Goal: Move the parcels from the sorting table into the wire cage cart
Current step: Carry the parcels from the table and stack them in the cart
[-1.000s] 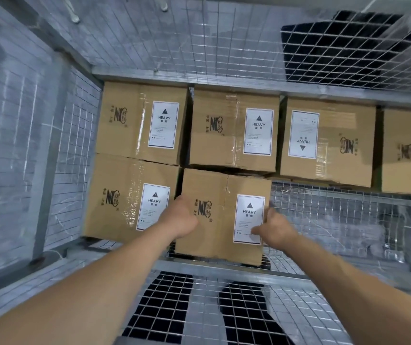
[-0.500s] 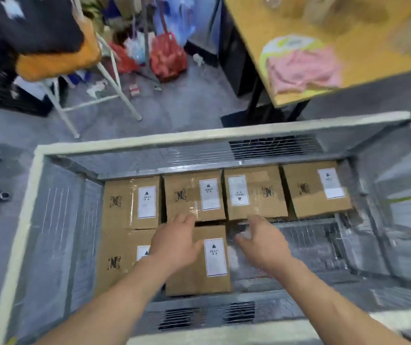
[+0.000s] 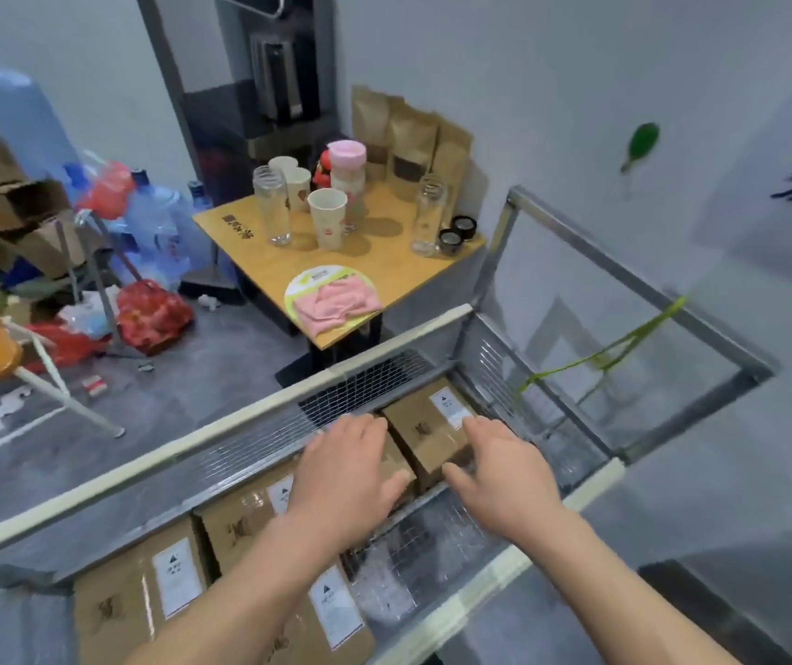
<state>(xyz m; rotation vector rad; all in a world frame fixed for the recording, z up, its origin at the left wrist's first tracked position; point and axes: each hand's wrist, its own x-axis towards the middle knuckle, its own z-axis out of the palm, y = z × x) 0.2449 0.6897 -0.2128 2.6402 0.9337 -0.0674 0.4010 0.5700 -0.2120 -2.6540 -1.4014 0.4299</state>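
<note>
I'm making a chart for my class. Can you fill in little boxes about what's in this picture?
place: wire cage cart beside a small wooden table
in the cart: brown parcels with white labels, lying flat
left hand: open, above the parcels, holding nothing
right hand: open, above the parcels, holding nothing
on the table: paper cups, glass jars, a pink cloth
floor: water jugs and bags

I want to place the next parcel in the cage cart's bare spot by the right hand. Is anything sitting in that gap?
Nothing visible does. The bare mesh floor below the right hand holds no parcel; the cardboard parcels lie along the far side and to the left. Both hands, the left hand included, are empty above them.
</note>
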